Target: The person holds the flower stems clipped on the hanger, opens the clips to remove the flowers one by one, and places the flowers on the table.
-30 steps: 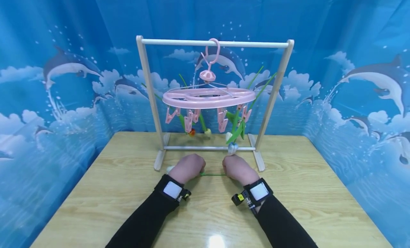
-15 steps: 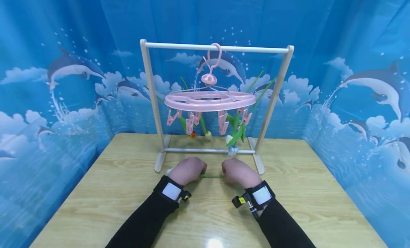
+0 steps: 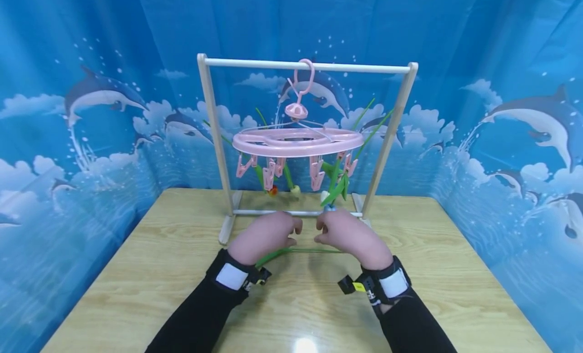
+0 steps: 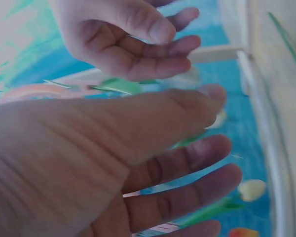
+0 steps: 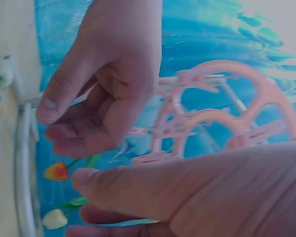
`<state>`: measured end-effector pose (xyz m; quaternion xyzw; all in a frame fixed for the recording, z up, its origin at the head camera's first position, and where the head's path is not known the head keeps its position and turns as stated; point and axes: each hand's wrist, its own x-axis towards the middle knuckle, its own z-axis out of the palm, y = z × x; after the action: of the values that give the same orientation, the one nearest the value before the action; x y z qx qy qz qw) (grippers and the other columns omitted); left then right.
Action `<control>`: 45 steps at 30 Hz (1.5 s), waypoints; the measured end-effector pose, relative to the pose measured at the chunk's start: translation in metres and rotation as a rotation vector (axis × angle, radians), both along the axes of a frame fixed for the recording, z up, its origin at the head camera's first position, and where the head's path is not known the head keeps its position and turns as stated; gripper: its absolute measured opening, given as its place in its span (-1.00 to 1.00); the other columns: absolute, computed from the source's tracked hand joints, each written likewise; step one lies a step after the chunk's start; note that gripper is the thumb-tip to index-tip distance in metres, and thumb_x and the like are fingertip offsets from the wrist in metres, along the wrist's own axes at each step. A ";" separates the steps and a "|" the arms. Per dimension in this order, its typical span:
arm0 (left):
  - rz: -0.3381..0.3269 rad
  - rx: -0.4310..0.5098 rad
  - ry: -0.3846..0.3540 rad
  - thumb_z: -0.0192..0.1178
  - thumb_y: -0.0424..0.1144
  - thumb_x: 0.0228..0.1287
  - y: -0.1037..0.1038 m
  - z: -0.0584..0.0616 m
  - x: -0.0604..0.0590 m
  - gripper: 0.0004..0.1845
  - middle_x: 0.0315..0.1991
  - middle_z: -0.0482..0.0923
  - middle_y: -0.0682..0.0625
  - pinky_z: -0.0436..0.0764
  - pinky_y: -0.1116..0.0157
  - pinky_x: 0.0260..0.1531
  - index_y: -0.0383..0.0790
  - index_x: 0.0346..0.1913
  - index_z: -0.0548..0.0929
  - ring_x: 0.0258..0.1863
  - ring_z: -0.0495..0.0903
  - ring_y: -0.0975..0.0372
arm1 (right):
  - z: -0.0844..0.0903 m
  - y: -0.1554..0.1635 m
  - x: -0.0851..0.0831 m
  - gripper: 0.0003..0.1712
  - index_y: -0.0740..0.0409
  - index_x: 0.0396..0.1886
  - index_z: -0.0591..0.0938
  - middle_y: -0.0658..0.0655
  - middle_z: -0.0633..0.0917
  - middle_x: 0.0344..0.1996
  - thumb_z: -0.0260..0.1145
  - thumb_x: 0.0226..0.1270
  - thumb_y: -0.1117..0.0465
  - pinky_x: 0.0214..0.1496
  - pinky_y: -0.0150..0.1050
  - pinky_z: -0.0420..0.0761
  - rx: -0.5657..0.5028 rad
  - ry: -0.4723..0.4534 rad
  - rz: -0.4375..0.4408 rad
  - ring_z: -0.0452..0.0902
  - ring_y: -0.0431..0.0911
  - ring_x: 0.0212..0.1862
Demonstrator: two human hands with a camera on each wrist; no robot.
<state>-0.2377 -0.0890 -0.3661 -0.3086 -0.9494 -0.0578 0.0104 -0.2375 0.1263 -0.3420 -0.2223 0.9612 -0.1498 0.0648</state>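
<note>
My left hand (image 3: 266,235) and right hand (image 3: 352,235) face each other in front of the rack, fingers loosely bent and holding nothing. Below them an artificial tulip lies on the table, its thin green stem (image 3: 314,250) running crosswise. In the head view my left hand and wrist hide its bloom; in the right wrist view a white tulip bloom (image 5: 2,71) shows at the left edge. Behind the hands a pink oval clip hanger (image 3: 298,143) hangs from the rack, with several tulips clipped upside down. A blue tulip (image 3: 329,207) hangs just behind my right hand.
The white rack (image 3: 255,63) spans the back of the wooden table (image 3: 291,302), its lower bar and feet close behind the hands. Several pink clothespins (image 3: 269,174) dangle from the hanger. A blue dolphin-print curtain (image 3: 492,155) encloses the back and sides.
Both hands have let go of the tulip's green stem and risen from the table, fingers loosening. The tulip stays lying there, with more of its stem visible.
</note>
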 end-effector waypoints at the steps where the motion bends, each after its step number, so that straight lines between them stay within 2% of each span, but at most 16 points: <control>1: -0.007 0.007 0.009 0.51 -0.05 0.43 0.001 0.005 0.003 -0.80 -0.22 0.84 0.13 0.74 0.35 -0.25 -0.01 -0.02 0.79 -0.32 0.74 0.35 | 0.003 0.002 0.002 -0.78 0.16 -0.08 0.80 0.02 0.80 -0.31 0.56 0.44 0.12 -0.22 -0.20 0.70 -0.016 0.019 0.009 0.66 -0.17 -0.31; 5: -0.023 0.036 0.075 0.41 0.05 0.52 0.003 0.022 0.017 -0.77 -0.28 0.83 0.15 0.69 0.41 -0.34 0.00 -0.01 0.81 -0.43 0.68 0.41 | 0.011 0.006 0.005 -0.85 0.12 -0.08 0.82 0.00 0.81 -0.30 0.52 0.49 0.15 -0.17 -0.20 0.72 -0.075 0.098 0.018 0.67 -0.19 -0.29; 9: -0.022 0.120 0.177 0.37 0.05 0.56 0.006 0.039 0.032 -0.80 -0.29 0.79 0.18 0.63 0.46 -0.39 0.03 -0.05 0.81 -0.45 0.60 0.42 | 0.016 0.009 0.005 -0.92 0.08 -0.14 0.83 0.00 0.84 -0.29 0.48 0.52 0.19 -0.15 -0.20 0.76 -0.142 0.153 0.007 0.71 -0.19 -0.26; 12: -0.026 0.238 0.309 0.41 0.02 0.53 0.006 0.049 0.040 -0.84 -0.33 0.73 0.21 0.60 0.47 -0.40 0.04 -0.10 0.80 -0.44 0.56 0.42 | 0.020 0.010 0.006 -0.92 0.10 -0.13 0.83 0.01 0.85 -0.30 0.47 0.53 0.21 -0.19 -0.22 0.77 -0.191 0.197 -0.005 0.73 -0.19 -0.28; 15: -0.043 0.394 0.485 0.46 -0.08 0.50 0.004 0.055 0.042 -0.88 -0.33 0.73 0.17 0.66 0.46 -0.35 -0.02 -0.10 0.80 -0.39 0.62 0.36 | 0.023 0.011 0.009 -0.92 0.11 -0.11 0.83 0.02 0.86 -0.29 0.47 0.52 0.22 -0.20 -0.22 0.77 -0.234 0.239 -0.031 0.73 -0.19 -0.29; 19: -0.052 0.570 0.702 0.49 -0.20 0.45 -0.001 0.059 0.041 -0.88 -0.24 0.77 0.04 0.77 0.38 -0.16 -0.14 -0.07 0.81 -0.23 0.71 0.22 | 0.025 0.010 0.011 -0.92 0.10 -0.12 0.83 0.03 0.86 -0.29 0.47 0.52 0.22 -0.19 -0.20 0.79 -0.259 0.272 -0.047 0.74 -0.18 -0.28; 21: -0.038 0.626 0.779 0.49 -0.24 0.44 -0.004 0.060 0.040 -0.87 -0.20 0.75 -0.03 0.78 0.31 -0.09 -0.19 -0.06 0.81 -0.17 0.70 0.15 | 0.024 0.009 0.011 -0.92 0.10 -0.12 0.83 0.03 0.86 -0.29 0.47 0.52 0.22 -0.19 -0.19 0.79 -0.263 0.274 -0.044 0.74 -0.18 -0.28; 23: -0.018 0.666 0.842 0.50 -0.29 0.42 -0.007 0.061 0.037 -0.85 -0.13 0.73 -0.09 0.80 0.20 0.07 -0.23 -0.03 0.81 -0.08 0.71 0.09 | 0.024 0.008 0.011 -0.90 0.11 -0.10 0.83 0.03 0.86 -0.29 0.46 0.53 0.21 -0.20 -0.20 0.78 -0.263 0.272 -0.042 0.73 -0.18 -0.29; 26: 0.009 0.706 0.910 0.48 -0.36 0.42 -0.011 0.061 0.031 -0.80 0.00 0.69 -0.17 0.78 0.13 0.07 -0.27 0.03 0.79 -0.04 0.68 0.02 | 0.022 0.007 0.010 -0.88 0.12 -0.08 0.83 0.03 0.85 -0.29 0.45 0.53 0.21 -0.22 -0.22 0.75 -0.260 0.275 -0.042 0.70 -0.20 -0.32; 30: 0.034 0.722 1.007 0.43 -0.38 0.47 -0.015 0.061 0.018 -0.64 0.25 0.70 -0.25 0.74 0.07 0.13 -0.27 0.26 0.73 0.13 0.67 -0.07 | 0.023 0.005 0.010 -0.89 0.11 -0.08 0.83 0.02 0.85 -0.32 0.44 0.54 0.21 -0.26 -0.25 0.72 -0.265 0.289 -0.034 0.64 -0.21 -0.38; 34: 0.050 0.720 1.081 0.45 -0.40 0.43 -0.016 0.057 0.008 -0.46 0.42 0.68 -0.20 0.67 0.01 0.37 -0.23 0.44 0.66 0.34 0.64 -0.12 | 0.025 0.005 0.012 -0.91 0.08 -0.11 0.84 0.01 0.84 -0.32 0.43 0.55 0.22 -0.26 -0.25 0.71 -0.270 0.327 -0.036 0.63 -0.21 -0.38; 40: 0.040 0.735 1.067 0.41 -0.37 0.49 -0.012 0.055 0.000 -0.50 0.42 0.69 -0.14 0.62 0.10 0.48 -0.18 0.44 0.68 0.39 0.62 -0.09 | 0.029 0.007 0.017 -0.90 0.07 -0.16 0.84 0.01 0.84 -0.34 0.42 0.56 0.23 -0.28 -0.23 0.71 -0.291 0.392 -0.068 0.65 -0.20 -0.37; 45: 0.047 0.754 1.100 0.37 -0.41 0.51 -0.013 0.057 -0.003 -0.58 0.34 0.75 -0.17 0.65 0.06 0.41 -0.23 0.37 0.73 0.32 0.63 -0.09 | 0.030 0.004 0.018 -0.90 0.07 -0.17 0.84 0.02 0.84 -0.35 0.42 0.56 0.24 -0.28 -0.22 0.72 -0.297 0.431 -0.047 0.67 -0.21 -0.37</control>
<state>-0.2407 -0.1022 -0.3093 -0.2475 -0.7271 -0.2197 0.6015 -0.2192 0.1298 -0.3122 -0.2339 0.9251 -0.2401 -0.1783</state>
